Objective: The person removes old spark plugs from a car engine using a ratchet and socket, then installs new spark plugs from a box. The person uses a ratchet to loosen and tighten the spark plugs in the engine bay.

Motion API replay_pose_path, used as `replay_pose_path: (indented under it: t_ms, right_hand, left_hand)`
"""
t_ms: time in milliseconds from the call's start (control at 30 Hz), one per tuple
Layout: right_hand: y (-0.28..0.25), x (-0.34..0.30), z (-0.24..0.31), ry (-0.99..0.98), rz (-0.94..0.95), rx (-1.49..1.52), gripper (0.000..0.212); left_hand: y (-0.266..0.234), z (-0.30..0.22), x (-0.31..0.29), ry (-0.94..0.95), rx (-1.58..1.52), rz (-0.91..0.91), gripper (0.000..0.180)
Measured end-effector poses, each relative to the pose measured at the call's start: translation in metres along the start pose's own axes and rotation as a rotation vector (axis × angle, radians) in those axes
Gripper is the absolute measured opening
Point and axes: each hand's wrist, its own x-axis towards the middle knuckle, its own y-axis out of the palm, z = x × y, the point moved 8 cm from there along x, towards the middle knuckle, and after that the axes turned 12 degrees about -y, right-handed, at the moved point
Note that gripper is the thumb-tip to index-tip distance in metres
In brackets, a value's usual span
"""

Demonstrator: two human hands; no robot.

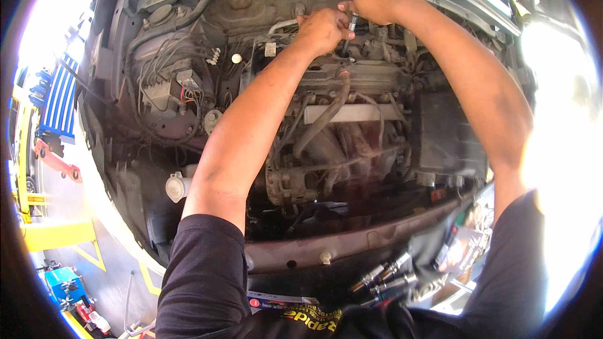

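Note:
Both arms reach far over the engine bay to the back of the engine [352, 144]. An upright socket extension [353, 24], shiny above and dark below, stands between my hands over the rear of the engine cover. My left hand [323, 31] is closed, its thumb and fingers pinching around the extension from the left. To the right and slightly higher, my right hand [377, 3] is curled shut at the top of the same tool. Its palm side is turned away, so a handle inside it cannot be made out. The tool's lower end meets dark engine parts.
A black box [449, 132] sits right of the engine, a white-capped reservoir [178, 186] at left. Several metal cylindrical parts [386, 276] and a printed package [465, 248] lie along the front edge. Yellow lift parts [59, 235] and a blue machine [64, 284] stand outside.

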Motion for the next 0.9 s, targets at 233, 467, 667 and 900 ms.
replay_pose_path:
  t_ms: [233, 467, 667, 900]
  right_hand:
    - [0.013, 0.008, 0.005, -0.226, 0.118, -0.178, 0.036]
    - [0.009, 0.006, -0.013, -0.132, 0.11, -0.057, 0.039]
    - [0.006, 0.009, 0.005, -0.219, 0.092, -0.158, 0.046]
    - [-0.003, -0.003, 0.002, -0.142, 0.15, -0.111, 0.041]
  left_hand:
    - [0.012, 0.006, 0.008, 0.0, -0.025, -0.08, 0.041]
    - [0.01, 0.018, 0.023, 0.092, 0.105, -0.079, 0.05]
    - [0.005, 0.006, 0.011, 0.094, 0.183, -0.206, 0.052]
    - [-0.002, 0.008, 0.013, 0.134, 0.005, -0.163, 0.055]
